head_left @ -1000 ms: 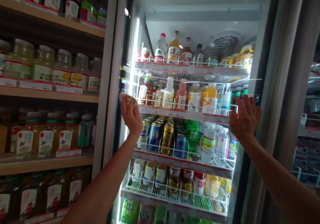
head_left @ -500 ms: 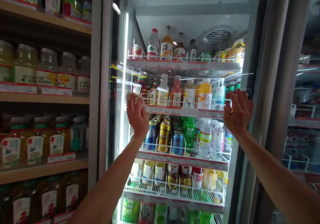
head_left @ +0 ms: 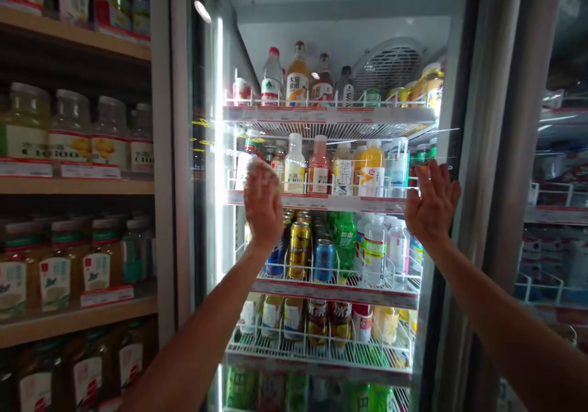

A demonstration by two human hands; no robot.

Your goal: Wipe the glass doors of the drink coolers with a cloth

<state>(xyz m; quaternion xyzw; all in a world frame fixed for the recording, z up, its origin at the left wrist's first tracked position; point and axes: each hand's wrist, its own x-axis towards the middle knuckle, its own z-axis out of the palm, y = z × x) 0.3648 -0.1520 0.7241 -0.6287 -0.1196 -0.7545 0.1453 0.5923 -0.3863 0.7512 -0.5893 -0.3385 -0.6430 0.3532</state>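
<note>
My left hand point(head_left: 263, 213) is raised at the glass door point(head_left: 209, 216) of a lit drinks fridge, pressing a pale crumpled cloth point(head_left: 263, 170) that shows above the fingers. Part of the cloth is hidden behind the hand. To the right, my right hand point(head_left: 432, 204) rests with its fingers spread near the door's right edge, holding nothing. Behind the glass, between my hands, stand bottles such as a pink-red one point(head_left: 318, 166) and an orange juice bottle point(head_left: 372, 170) on a white wire shelf point(head_left: 340, 202).
Lower shelves hold a gold can point(head_left: 299, 250), a blue can point(head_left: 324, 260) and a green bottle point(head_left: 344, 240). A grey metal door frame point(head_left: 489, 216) runs down the right. At left, wooden shelves point(head_left: 78, 185) carry rows of bottled drinks.
My left hand has moved a little to the right across the glass with the cloth. My right hand stays about where it was. The view has shifted slightly.
</note>
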